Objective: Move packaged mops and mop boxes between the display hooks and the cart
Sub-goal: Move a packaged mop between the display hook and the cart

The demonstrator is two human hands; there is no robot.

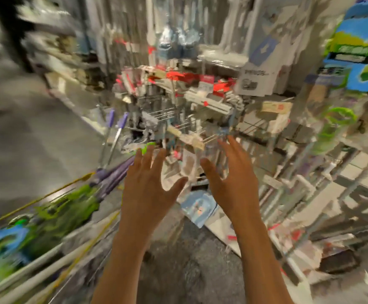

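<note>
Blurred hooks (191, 130) lay ahead; both hands, left (150, 189) and right (231, 183), were spread, empty; a hasty reach risked snagging.

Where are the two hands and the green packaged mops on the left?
Left hand (150, 189), head view, back of the hand.
Right hand (233, 185), head view, back of the hand.
Green packaged mops (64, 211), head view, blurred green packaging at lower left.
</note>
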